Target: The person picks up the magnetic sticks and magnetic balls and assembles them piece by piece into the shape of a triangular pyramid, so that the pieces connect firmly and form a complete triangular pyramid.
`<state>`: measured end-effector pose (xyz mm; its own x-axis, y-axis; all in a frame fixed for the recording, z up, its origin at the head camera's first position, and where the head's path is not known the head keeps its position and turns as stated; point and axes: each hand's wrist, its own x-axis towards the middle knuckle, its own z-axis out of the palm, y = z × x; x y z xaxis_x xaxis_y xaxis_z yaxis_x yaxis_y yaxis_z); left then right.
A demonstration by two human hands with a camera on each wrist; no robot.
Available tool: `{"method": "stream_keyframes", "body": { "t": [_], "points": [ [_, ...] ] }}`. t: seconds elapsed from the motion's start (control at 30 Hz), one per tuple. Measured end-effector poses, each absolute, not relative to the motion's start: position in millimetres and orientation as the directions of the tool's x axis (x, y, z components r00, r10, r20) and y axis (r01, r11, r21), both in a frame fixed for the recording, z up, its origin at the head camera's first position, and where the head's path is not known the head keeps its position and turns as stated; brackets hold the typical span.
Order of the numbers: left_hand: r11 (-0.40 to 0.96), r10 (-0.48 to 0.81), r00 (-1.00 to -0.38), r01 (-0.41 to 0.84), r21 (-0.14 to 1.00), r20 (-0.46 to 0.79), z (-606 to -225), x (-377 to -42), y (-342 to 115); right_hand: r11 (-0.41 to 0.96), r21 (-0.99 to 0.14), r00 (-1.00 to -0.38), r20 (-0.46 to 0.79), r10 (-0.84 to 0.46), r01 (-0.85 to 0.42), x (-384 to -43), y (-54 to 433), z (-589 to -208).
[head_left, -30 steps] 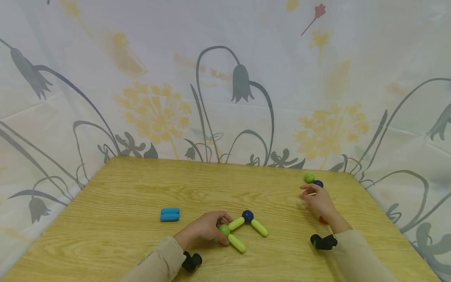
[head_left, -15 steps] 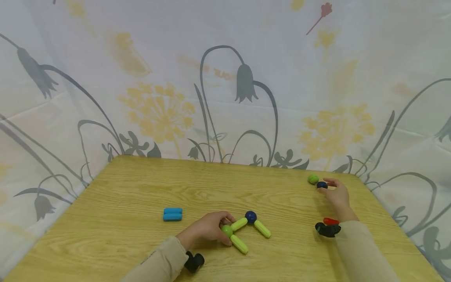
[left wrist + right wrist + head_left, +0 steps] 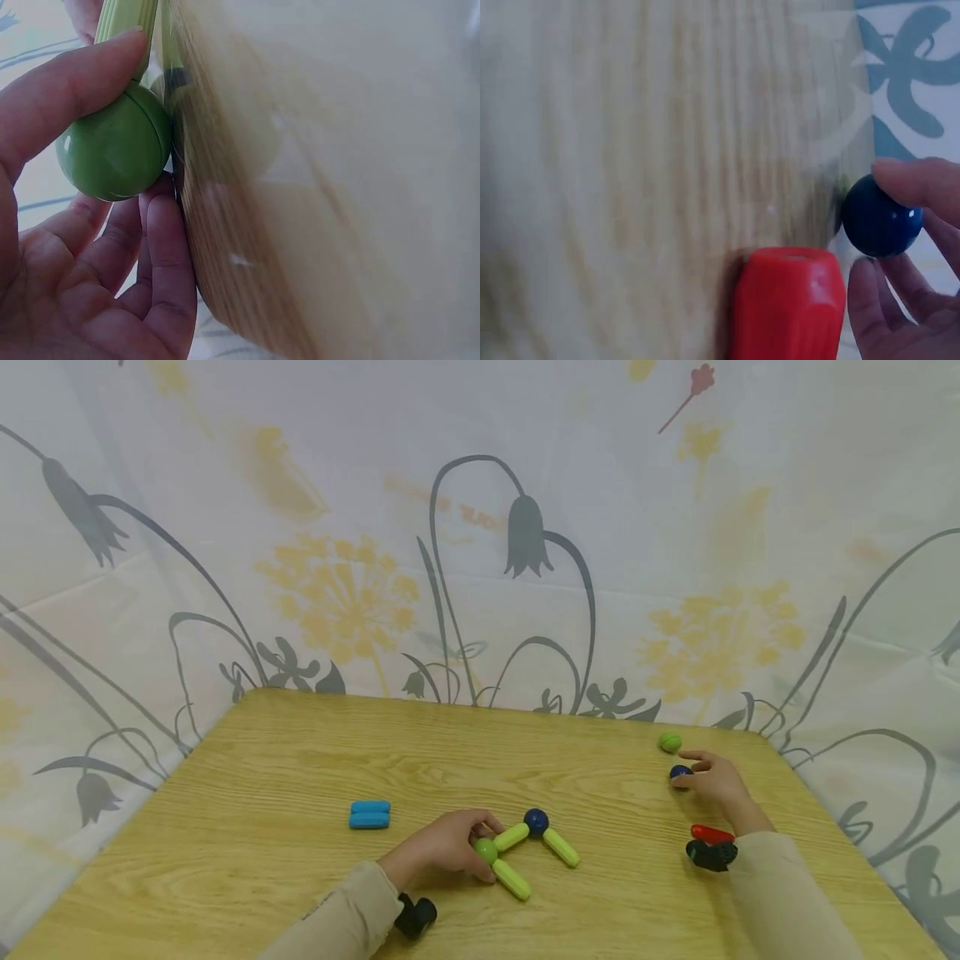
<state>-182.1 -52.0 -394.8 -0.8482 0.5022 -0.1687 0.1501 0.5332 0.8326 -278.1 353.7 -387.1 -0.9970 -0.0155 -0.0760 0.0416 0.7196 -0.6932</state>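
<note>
My left hand [image 3: 447, 847] holds a green ball [image 3: 487, 851] on the table, the thumb across it in the left wrist view and the fingers curled behind. Two yellow-green rods [image 3: 512, 880] meet at this ball. One of them leads to a dark blue ball [image 3: 536, 822], from which a further yellow-green rod [image 3: 562, 847] slants toward me. At the right, my right hand [image 3: 718, 783] pinches a second dark blue ball [image 3: 883, 216] between thumb and fingers, close to the tabletop. A red rod [image 3: 789, 304] lies near that wrist.
Two light blue rods [image 3: 370, 815] lie side by side left of the left hand. Another green ball [image 3: 671, 742] sits at the back right, just beyond the right hand. A flower-printed curtain [image 3: 375, 527] hangs behind the wooden table [image 3: 337, 735].
My right hand reached the loose dark blue ball, took hold of it and drew it toward me, away from the far green ball. The left hand keeps its hold; the view shifted slightly.
</note>
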Motion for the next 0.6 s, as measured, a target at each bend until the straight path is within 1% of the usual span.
{"method": "stream_keyframes", "body": {
  "t": [0.17,0.43,0.6],
  "points": [
    [0.539,0.505,-0.846,0.152,0.829,-0.173,-394.5,-181.0,-52.1,0.754,-0.652,-0.991,-0.036,-0.129,-0.074,-269.1,347.3,-392.4],
    [0.538,0.506,-0.845,0.154,0.829,-0.171,-396.2,-181.9,-52.2,0.75,-0.65,-0.982,-0.032,-0.186,-0.12,-249.7,320.1,-391.2],
    [0.54,0.516,-0.84,0.169,0.825,-0.166,-396.5,-182.4,-52.4,0.704,-0.694,-0.972,-0.026,-0.234,-0.151,-234.6,301.2,-390.8]
  ]
}}
